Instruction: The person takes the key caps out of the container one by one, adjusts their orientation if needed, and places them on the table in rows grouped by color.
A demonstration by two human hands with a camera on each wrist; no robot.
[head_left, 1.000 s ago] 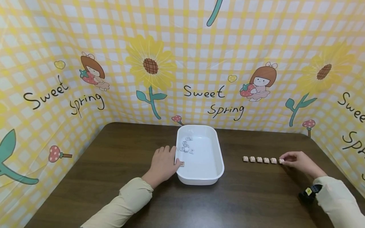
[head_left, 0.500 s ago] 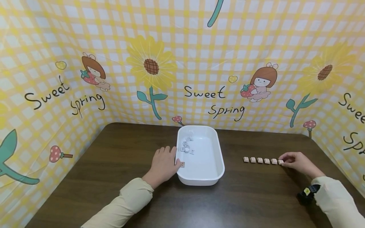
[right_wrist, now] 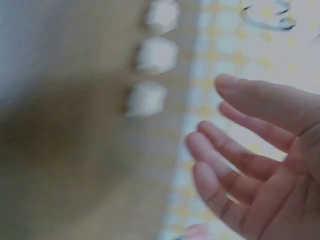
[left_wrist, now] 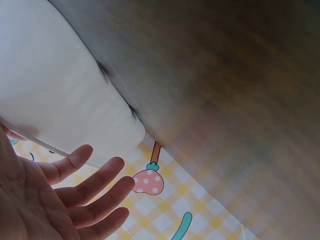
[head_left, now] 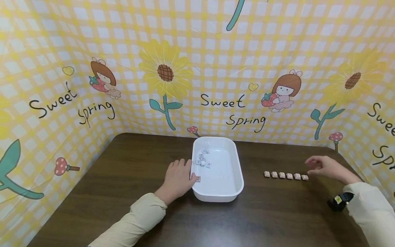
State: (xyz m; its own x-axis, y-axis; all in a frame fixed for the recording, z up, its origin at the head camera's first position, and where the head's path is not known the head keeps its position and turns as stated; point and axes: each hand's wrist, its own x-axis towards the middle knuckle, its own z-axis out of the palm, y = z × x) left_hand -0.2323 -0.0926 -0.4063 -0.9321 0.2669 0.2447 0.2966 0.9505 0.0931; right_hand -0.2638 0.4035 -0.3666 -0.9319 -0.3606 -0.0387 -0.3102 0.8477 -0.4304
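Note:
My left hand [head_left: 177, 176] rests at the left rim of a white tray [head_left: 239, 181], thumb over the edge and fingers loosely extended along the outside. In the left wrist view, those relaxed fingers [left_wrist: 95, 185] spread beside the tray's wall [left_wrist: 80, 100]. A small keycap [head_left: 198, 178] lies inside by the thumb tip. A straight row of several pale keycaps [head_left: 289, 176] sits on the table to the right. Just beyond its right end my right hand [head_left: 328, 168] hovers with bent, parted fingers, holding nothing. The right wrist view shows a gap between the fingers and the end keycap [right_wrist: 147, 98].
Several more keycaps [head_left: 202, 159] are piled at the tray's left side, toward the back. The dark wooden table [head_left: 253, 219] meets a yellow checked cloth [head_left: 216, 68] at its back and sides. A black device [head_left: 337, 201] is strapped at the right wrist.
My right hand has let go of the last keycap in the row and moved up and to the right. That keycap now sits in line with the others; the left hand stays put.

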